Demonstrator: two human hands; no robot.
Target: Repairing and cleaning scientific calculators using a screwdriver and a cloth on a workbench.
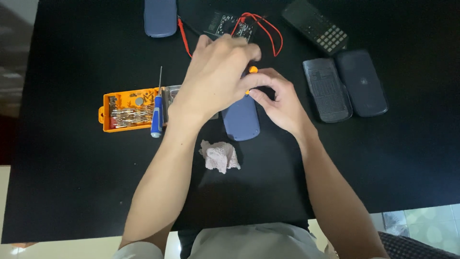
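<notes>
A: Where are the hands?

B: Both meet over the blue case (241, 120), which lies flat on the black surface (72, 192) near its middle. The left hand (215, 76) arches over the case's far end, fingers curled down together; what they press on is hidden under the palm. The right hand (280, 100) sits just right of the case, thumb and forefinger pinching a small orange tool (252, 71) that stands over the case's far end.

A: Is the tool touching the case?

B: I cannot tell; the left hand covers the tip.

A: What lies around the case?

B: Just left of it is an open orange bit box (127, 111), with a row of metal bits inside. A blue-handled screwdriver (157, 112) rests across the box's right edge, its thin shaft pointing away from the person. Just nearer than the case lies a crumpled pale cloth (219, 156). Beyond the case, partly behind the left hand, is a bare circuit board (225, 24) with red wires (268, 33) looping from it.

A: Anything further out?

B: Beyond and left of the case, at the surface's far edge, lies a second blue cover (160, 18). To the right of the case, well apart, two dark shells (345, 88) lie side by side, touching. Beyond those sits a dark calculator (315, 26), keys up, turned at an angle.
</notes>
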